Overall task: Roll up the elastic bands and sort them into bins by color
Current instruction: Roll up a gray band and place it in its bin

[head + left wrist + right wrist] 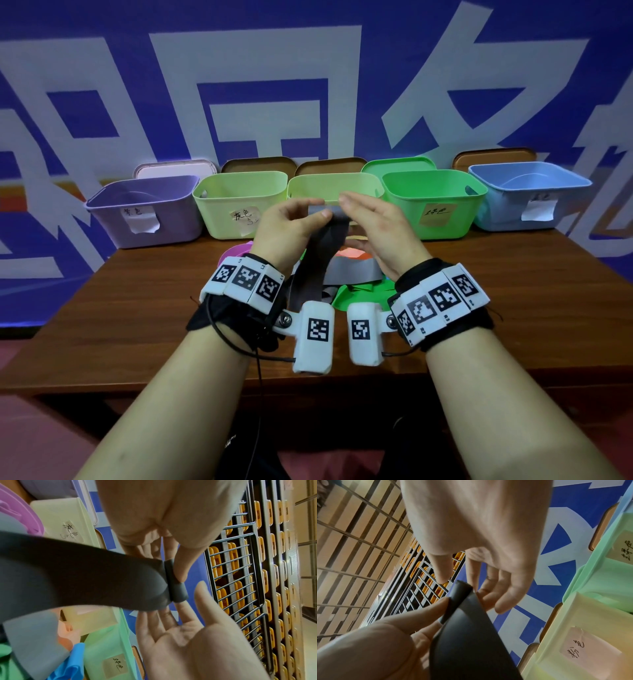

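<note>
A dark grey elastic band (pixel 317 262) hangs above the table between both raised hands. Its top end is wound into a small tight roll (pixel 176 586). My left hand (pixel 308 212) pinches that roll between thumb and fingers; the thumb (pixel 183 563) presses on its side. My right hand (pixel 356 205) has straight fingers beside the roll, palm (pixel 180 635) turned to it, fingertips touching it. In the right wrist view the roll (pixel 456 600) lies between my right hand's fingers (pixel 488 588) and my left thumb (pixel 433 609). The band's loose tail (pixel 471 649) trails down toward the table.
Bins stand in a row at the table's back: purple (pixel 144 209), pale green with a label (pixel 239 202), yellow-green (pixel 332 185), green (pixel 431 202), blue (pixel 527 195). Loose bands lie under my hands: purple (pixel 236 251), light grey (pixel 352 270), green (pixel 359 294). Lids lean on the wall.
</note>
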Demonstrator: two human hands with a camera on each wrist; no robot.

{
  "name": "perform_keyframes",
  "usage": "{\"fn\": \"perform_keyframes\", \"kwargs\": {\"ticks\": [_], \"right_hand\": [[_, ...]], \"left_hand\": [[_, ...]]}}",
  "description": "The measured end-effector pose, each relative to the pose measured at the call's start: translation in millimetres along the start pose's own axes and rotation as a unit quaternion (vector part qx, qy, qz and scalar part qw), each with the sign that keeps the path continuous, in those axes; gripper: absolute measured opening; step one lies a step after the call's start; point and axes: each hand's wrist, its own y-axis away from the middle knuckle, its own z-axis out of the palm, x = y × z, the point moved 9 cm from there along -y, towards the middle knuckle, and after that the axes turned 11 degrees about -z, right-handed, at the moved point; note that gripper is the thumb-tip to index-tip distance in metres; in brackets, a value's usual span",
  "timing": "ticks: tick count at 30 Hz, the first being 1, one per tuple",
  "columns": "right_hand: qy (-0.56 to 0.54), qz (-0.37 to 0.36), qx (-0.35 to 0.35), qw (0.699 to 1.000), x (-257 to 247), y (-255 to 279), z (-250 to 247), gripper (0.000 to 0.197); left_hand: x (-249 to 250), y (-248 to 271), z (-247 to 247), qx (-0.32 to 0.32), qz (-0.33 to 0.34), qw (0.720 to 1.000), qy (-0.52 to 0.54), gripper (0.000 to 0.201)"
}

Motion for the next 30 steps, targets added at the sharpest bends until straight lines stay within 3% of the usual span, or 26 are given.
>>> {"fn": "perform_keyframes", "kwargs": {"ticks": [4, 7, 10, 12, 17, 20, 24, 30], "right_hand": [[0.017, -0.04, -0.003, 0.999, -8.9, -1.5, 0.1, 0.013], [0.006, -0.053, -0.003, 0.999, -11.9, -3.4, -1.3, 0.013], [-0.007, -0.048, -0.015, 0.999, -12.2, -2.2, 0.6, 0.022], [-0.015, -0.043, -0.009, 0.999, -12.0, -0.7, 0.6, 0.024], [-0.008, -0.014, 0.0, 1.0, -7.4, 0.3, 0.5, 0.015], [0.022, -0.039, -0.014, 0.999, -10.6, 0.1, 1.8, 0.014], [0.01, -0.041, -0.011, 0.999, -9.5, -0.4, 0.0, 0.018], [-0.004, -0.001, -0.003, 1.0, -1.2, 5.3, 0.2, 0.029]], "left_hand": [[3.9, 2.5, 1.3, -0.017, -0.004, 1.0, 0.009, 0.023], [1.7, 5.0, 1.8, -0.019, -0.035, 0.999, 0.018, 0.003], [-1.7, 2.3, -0.7, -0.007, -0.029, 0.999, -0.017, 0.015], [0.5, 3.1, -1.2, -0.005, -0.011, 1.0, -0.016, 0.009], [3.6, 3.1, 1.2, -0.014, -0.008, 1.0, 0.013, 0.016], [5.6, 5.4, 4.1, -0.028, -0.007, 0.999, 0.019, 0.021], [-0.7, 6.9, 3.2, -0.018, -0.043, 0.999, 0.022, 0.003], [-1.9, 4.4, 0.0, -0.006, -0.019, 1.0, 0.001, 0.007]]}}
